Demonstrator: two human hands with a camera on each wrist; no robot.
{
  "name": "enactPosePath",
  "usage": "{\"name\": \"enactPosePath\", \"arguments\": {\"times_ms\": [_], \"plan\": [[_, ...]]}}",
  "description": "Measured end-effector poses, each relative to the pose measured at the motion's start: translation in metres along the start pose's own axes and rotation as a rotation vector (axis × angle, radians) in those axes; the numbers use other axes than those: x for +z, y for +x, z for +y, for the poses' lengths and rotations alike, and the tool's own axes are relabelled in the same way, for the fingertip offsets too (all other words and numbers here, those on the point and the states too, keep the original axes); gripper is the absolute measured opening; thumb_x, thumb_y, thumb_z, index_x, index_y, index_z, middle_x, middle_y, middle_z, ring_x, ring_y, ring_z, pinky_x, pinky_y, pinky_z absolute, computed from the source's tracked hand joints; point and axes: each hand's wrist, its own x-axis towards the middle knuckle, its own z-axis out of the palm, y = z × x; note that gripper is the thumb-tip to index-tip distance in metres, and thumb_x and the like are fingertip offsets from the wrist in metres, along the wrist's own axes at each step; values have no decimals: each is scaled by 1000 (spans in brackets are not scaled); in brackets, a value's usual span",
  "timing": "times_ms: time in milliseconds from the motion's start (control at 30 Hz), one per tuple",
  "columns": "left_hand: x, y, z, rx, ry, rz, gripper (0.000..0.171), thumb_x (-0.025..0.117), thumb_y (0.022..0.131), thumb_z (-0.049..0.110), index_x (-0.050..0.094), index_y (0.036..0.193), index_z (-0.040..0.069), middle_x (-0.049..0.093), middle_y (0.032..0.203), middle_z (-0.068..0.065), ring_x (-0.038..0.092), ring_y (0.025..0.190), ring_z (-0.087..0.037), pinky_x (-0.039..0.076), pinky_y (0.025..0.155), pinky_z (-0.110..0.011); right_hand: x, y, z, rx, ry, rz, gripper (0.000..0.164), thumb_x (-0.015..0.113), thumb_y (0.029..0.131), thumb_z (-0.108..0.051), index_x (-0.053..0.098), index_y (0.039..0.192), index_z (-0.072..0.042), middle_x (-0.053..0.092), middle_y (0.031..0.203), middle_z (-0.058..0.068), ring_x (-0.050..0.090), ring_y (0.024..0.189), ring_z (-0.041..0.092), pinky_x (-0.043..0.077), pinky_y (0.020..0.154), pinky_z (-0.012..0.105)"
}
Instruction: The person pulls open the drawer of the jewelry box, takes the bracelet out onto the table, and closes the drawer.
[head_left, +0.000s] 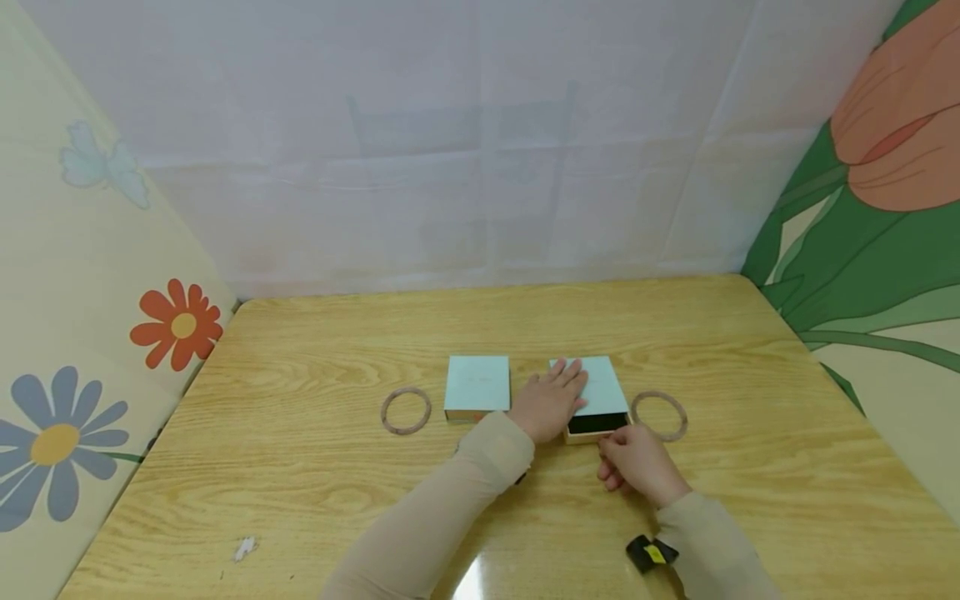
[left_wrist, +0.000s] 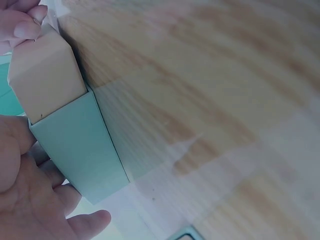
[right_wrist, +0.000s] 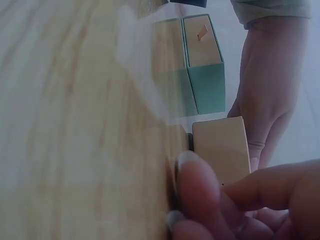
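My left hand (head_left: 550, 406) rests with outstretched fingers on the pale teal sleeve (head_left: 600, 385) of the right-hand drawer box. Its tan drawer (left_wrist: 47, 75) sticks out partway towards me, and the part that shows inside is black. At the drawer's front edge, my right hand (head_left: 637, 462) pinches with thumb and fingers; whether it holds a pull tab is hidden. The right wrist view shows these fingertips (right_wrist: 197, 185) against the tan drawer front. A second teal box (head_left: 477, 383), closed, stands to the left; a small ribbon tab (right_wrist: 202, 33) shows on its tan front.
One brownish ring (head_left: 406, 411) lies left of the boxes, and another similar ring (head_left: 660, 416) lies right of them. The wooden table (head_left: 300, 483) has a pale worn spot (head_left: 244, 547) near its front left. A white cloth (head_left: 420, 208) hangs behind it.
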Motion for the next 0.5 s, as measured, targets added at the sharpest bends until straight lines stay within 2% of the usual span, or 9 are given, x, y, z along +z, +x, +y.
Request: {"name": "enactPosePath", "arguments": {"times_ms": [500], "plan": [[0,1,0,-8,14,-11,53,27,107,38,23,156,19,11,161,4,9,147,-15,25,115,-40,0,3,-1,-23,19,-1,31,48,99,-6,63,73,3,61,58,5,58,48,15,50,46,30]]}}
